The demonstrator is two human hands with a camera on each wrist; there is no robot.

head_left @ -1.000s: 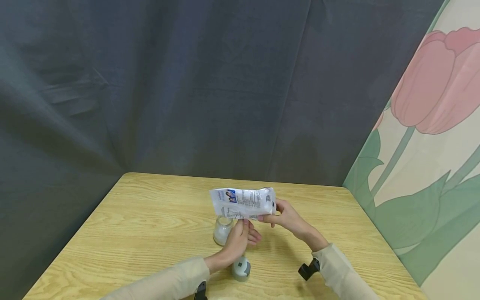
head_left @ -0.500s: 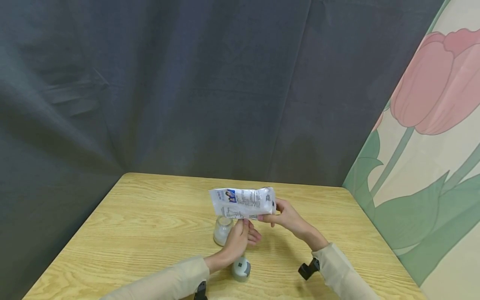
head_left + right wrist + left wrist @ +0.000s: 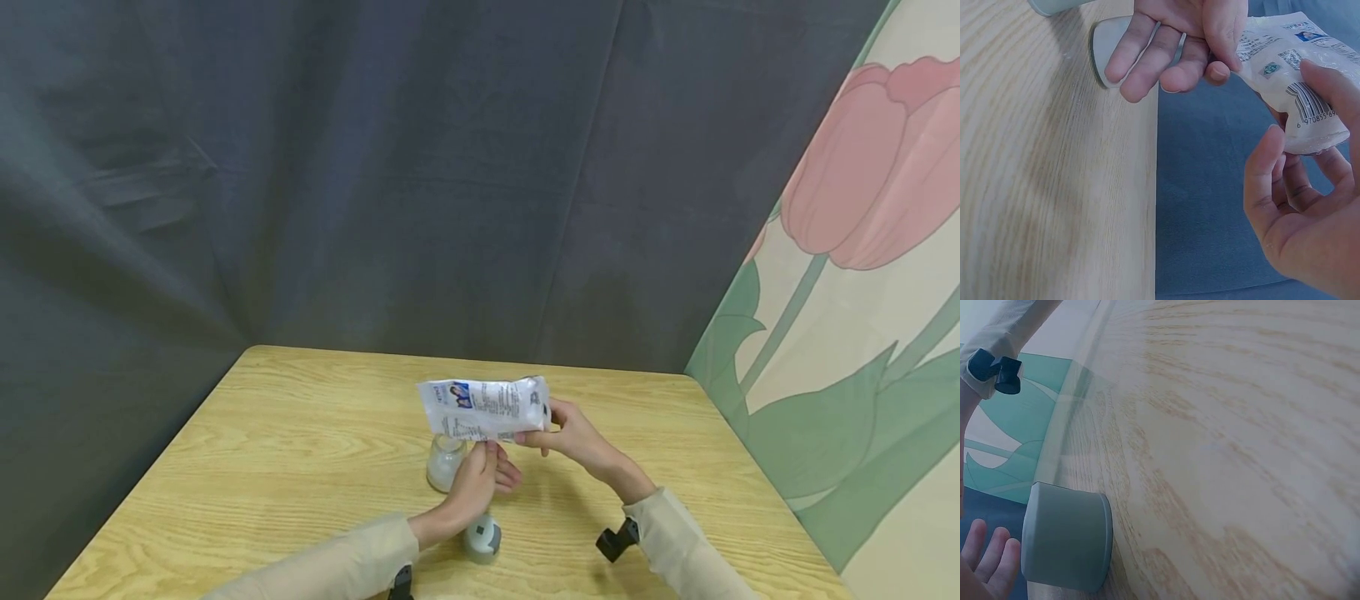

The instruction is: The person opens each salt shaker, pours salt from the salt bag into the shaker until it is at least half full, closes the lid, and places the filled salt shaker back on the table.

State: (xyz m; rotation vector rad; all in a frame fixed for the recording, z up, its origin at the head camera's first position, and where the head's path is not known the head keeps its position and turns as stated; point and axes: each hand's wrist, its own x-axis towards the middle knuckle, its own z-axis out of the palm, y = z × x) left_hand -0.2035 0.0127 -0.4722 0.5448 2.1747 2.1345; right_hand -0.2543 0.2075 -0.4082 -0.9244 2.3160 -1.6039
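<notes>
A white printed plastic bag (image 3: 487, 408) is held sideways above the table, its left end over a glass jar (image 3: 442, 468) with whitish contents. My right hand (image 3: 581, 437) grips the bag's right end, thumb on the barcode side (image 3: 1311, 103) in the right wrist view. With thumb and index finger, my left hand (image 3: 472, 483) pinches the bag's lower edge; its other fingers (image 3: 1141, 75) stretch out beside the jar. Part of the jar is hidden behind the bag and left hand. A pale grey-green lid-like cylinder (image 3: 482, 537) stands near my left wrist, large in the left wrist view.
The wooden table (image 3: 300, 417) ends at a dark curtain (image 3: 450, 208) along the back and left. On the right hangs a tulip-patterned panel (image 3: 862, 292). A black wrist camera (image 3: 617, 540) sticks out from the right sleeve.
The bag dips a little, its left end sinking slightly closer over the jar's mouth. Both hands keep their hold and barely move; jar and grey-green cylinder stay put.
</notes>
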